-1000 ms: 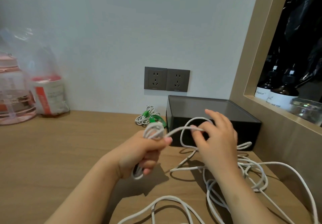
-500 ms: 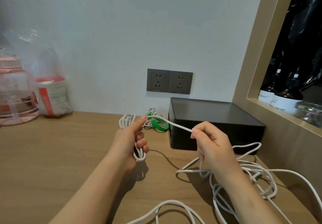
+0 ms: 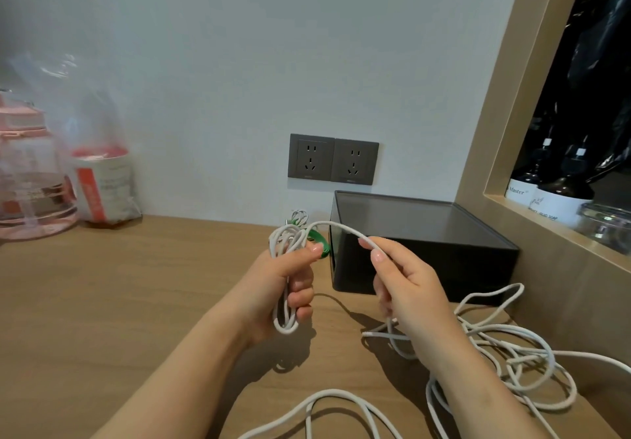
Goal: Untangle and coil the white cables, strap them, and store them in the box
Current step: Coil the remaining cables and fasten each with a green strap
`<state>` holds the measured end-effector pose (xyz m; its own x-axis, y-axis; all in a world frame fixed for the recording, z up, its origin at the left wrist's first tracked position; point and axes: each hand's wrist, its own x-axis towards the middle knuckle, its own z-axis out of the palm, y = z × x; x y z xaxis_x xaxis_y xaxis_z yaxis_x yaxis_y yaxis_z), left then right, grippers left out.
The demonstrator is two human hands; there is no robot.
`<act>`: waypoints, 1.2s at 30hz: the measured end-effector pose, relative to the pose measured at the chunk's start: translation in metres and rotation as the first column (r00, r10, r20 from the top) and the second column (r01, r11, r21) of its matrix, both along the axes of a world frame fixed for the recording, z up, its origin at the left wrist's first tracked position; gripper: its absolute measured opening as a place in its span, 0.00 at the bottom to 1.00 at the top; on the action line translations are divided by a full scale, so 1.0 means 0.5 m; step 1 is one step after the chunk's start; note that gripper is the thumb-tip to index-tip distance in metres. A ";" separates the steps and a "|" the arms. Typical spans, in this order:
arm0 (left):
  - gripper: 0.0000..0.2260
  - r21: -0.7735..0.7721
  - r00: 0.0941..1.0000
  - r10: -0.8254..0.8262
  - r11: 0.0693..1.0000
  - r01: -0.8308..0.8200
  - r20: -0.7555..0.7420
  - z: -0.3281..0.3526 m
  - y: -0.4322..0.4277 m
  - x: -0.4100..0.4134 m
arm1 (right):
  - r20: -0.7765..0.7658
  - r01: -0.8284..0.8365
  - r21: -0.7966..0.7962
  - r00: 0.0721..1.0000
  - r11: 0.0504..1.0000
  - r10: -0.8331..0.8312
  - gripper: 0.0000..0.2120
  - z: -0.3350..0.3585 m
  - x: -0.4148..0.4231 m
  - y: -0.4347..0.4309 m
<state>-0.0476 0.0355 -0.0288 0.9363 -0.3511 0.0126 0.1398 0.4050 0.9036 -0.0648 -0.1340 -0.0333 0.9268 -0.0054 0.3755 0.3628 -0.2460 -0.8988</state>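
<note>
Pink plastic marked the far left, where we saw a water jug [image 3: 29, 172] and a bagged packet [image 3: 102, 187] against the wall on the wooden desk [image 3: 119, 302]. At centre, the left hand [image 3: 276, 285] gripped a coil of white cable [image 3: 285, 240], fingers curled round its loops, thumb pressed on top. A green strap [image 3: 322, 240] lay just behind, beside a small bundle [image 3: 298, 216]. One strand arched across to the right hand [image 3: 409, 285], which pinched it between thumb and forefinger before the black box [image 3: 426, 220]. Loose cable [image 3: 515, 358] sprawled tangled on the desk at right.
</note>
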 end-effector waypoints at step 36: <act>0.12 -0.209 0.869 0.444 0.848 -0.486 -0.219 -0.015 -0.016 0.037 | 0.092 -0.061 -0.601 0.985 0.797 0.145 0.09 -0.019 -0.008 0.037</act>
